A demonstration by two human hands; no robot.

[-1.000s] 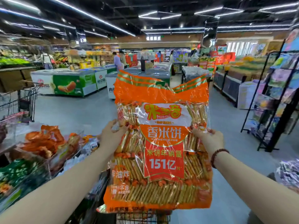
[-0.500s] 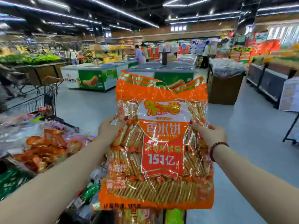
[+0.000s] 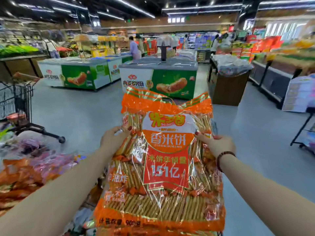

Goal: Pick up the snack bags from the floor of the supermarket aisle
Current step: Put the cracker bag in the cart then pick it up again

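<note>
I'm holding the bag [image 3: 163, 167] upright w/ both hands: left hand [image 3: 113, 142] & right hand [image 3: 217, 143] gripping its side edges, above the floor [image 3: 81, 120].

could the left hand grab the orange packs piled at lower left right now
Probably not yet: the left hand grips the rice cracker bag; otherwise nothing seems to block the orange packs.
</note>
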